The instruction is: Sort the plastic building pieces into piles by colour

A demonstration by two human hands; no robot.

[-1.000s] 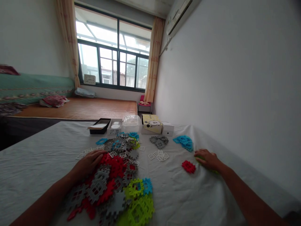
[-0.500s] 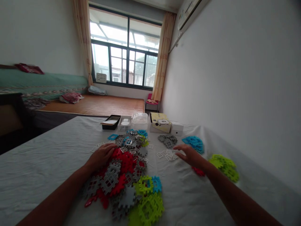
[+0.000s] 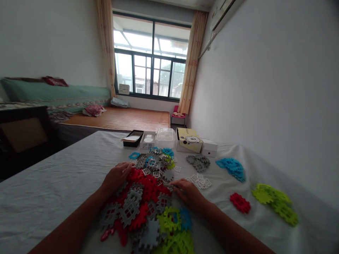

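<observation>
A heap of mixed tiles (image 3: 144, 204), red, grey, green and blue, lies on the white-covered table (image 3: 53, 183). The left hand (image 3: 116, 177) rests palm down on the heap's 10 o'clock edge, fingers loosely spread over red tiles. The right hand (image 3: 188, 194) lies at its 2 o'clock edge, fingertips touching grey tiles; whether they pinch 1 cannot be told. From the right hand, small white window pieces (image 3: 200, 182) sit just beside at 1 o'clock, with a grey pile (image 3: 198, 163) farther along. A blue pile (image 3: 231, 167) lies at 2 o'clock, and a red pile (image 3: 239, 203) at 3 o'clock, with a green pile (image 3: 275, 203) beyond it. At the heap's 12 o'clock, 5 boxes (image 3: 189, 140) line the far edge.
</observation>
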